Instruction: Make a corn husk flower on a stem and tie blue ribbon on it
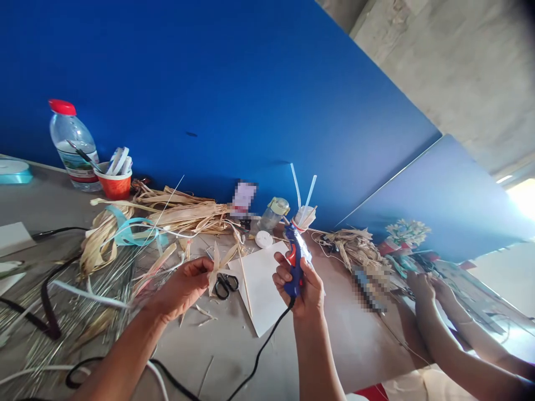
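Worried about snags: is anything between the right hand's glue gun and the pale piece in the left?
Nothing visible stands between the glue gun and the pale piece; the scissors, thin stick and white sheet appear to lie below, on the table.

Blue panels [234,83] line the grey table [359,345], bare concrete [451,67] beyond.

Bottle [75,147] standing at left before partition [217,83]. Cup [114,185] sitting just right of bottle, pen [82,155] leaning in it. Husk bundle [196,214] lying right of cup, jar [271,218] standing right of bundle. Scissors [226,286] lying by left edge of paper sheet [267,278], stick [246,287] resting on sheet. Glue gun [295,262] sitting in right hand [310,287], right of scissors. Co-worker's hands [422,287] occupying far right.
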{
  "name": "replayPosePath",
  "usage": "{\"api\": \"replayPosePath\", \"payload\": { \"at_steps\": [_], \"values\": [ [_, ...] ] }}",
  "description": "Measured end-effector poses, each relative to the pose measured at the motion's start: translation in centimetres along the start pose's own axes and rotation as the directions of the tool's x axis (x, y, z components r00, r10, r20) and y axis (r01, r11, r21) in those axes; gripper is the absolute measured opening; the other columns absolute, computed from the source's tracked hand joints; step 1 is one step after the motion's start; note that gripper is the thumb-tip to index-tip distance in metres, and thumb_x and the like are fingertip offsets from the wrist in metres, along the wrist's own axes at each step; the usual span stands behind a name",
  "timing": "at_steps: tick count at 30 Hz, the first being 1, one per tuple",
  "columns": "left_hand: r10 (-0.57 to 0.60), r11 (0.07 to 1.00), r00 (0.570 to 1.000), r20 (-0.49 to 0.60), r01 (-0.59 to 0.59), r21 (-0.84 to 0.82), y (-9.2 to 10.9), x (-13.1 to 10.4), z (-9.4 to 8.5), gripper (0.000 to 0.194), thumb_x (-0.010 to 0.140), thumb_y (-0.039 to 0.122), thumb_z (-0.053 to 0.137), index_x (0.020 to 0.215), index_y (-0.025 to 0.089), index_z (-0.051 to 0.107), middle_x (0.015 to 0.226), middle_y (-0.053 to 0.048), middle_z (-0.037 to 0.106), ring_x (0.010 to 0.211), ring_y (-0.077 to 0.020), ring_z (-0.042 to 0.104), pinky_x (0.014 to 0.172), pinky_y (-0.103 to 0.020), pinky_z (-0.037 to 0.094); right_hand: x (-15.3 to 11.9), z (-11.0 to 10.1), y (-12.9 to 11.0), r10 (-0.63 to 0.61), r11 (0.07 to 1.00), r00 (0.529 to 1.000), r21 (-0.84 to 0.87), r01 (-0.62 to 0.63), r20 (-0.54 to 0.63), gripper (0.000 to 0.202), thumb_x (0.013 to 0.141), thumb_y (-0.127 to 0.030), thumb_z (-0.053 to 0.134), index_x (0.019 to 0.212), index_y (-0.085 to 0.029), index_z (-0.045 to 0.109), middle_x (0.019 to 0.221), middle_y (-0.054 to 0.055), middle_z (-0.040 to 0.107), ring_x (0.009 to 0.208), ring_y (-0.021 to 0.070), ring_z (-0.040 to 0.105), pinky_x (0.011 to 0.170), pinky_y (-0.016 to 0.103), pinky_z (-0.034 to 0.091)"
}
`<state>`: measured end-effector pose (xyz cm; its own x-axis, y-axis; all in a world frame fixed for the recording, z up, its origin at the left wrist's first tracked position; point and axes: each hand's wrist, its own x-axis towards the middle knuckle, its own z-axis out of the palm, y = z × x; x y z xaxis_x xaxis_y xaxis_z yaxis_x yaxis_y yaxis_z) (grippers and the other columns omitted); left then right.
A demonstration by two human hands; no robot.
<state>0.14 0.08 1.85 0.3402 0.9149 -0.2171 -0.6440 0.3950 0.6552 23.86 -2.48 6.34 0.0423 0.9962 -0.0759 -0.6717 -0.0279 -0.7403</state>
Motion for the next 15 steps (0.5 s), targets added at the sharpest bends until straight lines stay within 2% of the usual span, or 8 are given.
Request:
{"api": "replayPosePath", "payload": {
  "at_steps": [1,4,8,12,15],
  "values": [
    [0.012,0.999,0.998,0.066,-0.014,0.028,-0.2,0.1,-0.3,0.018,0.049,0.012,0.083,0.061,0.015,0.069,0.057,0.001,0.060,0.054,-0.0096,0.049,0.053,-0.021,0.039,0.2,0.2,0.2,-0.008,1.000,0.999,-0.013,0.009,0.048,0.028,0.067,-0.036,0.071,0.089,-0.019,0.067,0.088,0.005,0.066,0.047,0.0047,0.041,0.049,0.022,0.037],
    [0.006,0.998,0.997,0.081,-0.011,0.061,-0.5,0.5,-1.4,0.020,0.051,0.013,0.084,0.063,0.016,0.069,0.058,0.003,0.060,0.054,-0.0084,0.049,0.054,-0.019,0.038,0.8,0.3,1.0,-0.014,0.994,0.984,-0.108,0.034,0.176,0.035,0.065,-0.040,0.071,0.093,-0.019,0.068,0.086,0.004,0.067,0.042,0.0034,0.035,0.048,0.024,0.035],
    [-0.008,0.993,0.996,0.089,-0.002,0.114,-0.6,0.6,-2.0,0.021,0.053,0.017,0.085,0.065,0.016,0.068,0.058,0.003,0.058,0.055,-0.0070,0.048,0.054,-0.017,0.035,1.0,-0.2,2.1,-0.015,0.943,0.970,-0.318,0.094,0.241,0.032,0.068,-0.045,0.071,0.079,-0.015,0.069,0.076,0.007,0.068,0.040,0.0056,0.035,0.045,0.025,0.028],
    [-0.019,0.989,0.996,0.090,0.006,0.148,-0.6,0.7,-2.2,0.020,0.056,0.019,0.084,0.068,0.016,0.069,0.061,0.003,0.059,0.057,-0.0073,0.048,0.054,-0.017,0.035,0.3,-1.1,2.2,-0.042,0.867,0.964,-0.470,0.165,0.261,0.039,0.070,-0.054,0.069,0.076,-0.015,0.068,0.067,0.008,0.066,0.050,0.0128,0.046,0.048,0.027,0.032],
    [-0.007,0.985,0.997,0.071,-0.005,0.173,-0.5,0.7,-2.2,0.021,0.054,0.016,0.084,0.069,0.017,0.069,0.063,0.003,0.059,0.058,-0.0074,0.048,0.056,-0.017,0.036,-0.4,-1.6,1.8,-0.020,0.797,0.951,-0.569,0.201,0.309,0.046,0.073,-0.060,0.065,0.087,-0.016,0.069,0.069,0.009,0.066,0.065,0.0193,0.054,0.052,0.028,0.036]
  ]
}}
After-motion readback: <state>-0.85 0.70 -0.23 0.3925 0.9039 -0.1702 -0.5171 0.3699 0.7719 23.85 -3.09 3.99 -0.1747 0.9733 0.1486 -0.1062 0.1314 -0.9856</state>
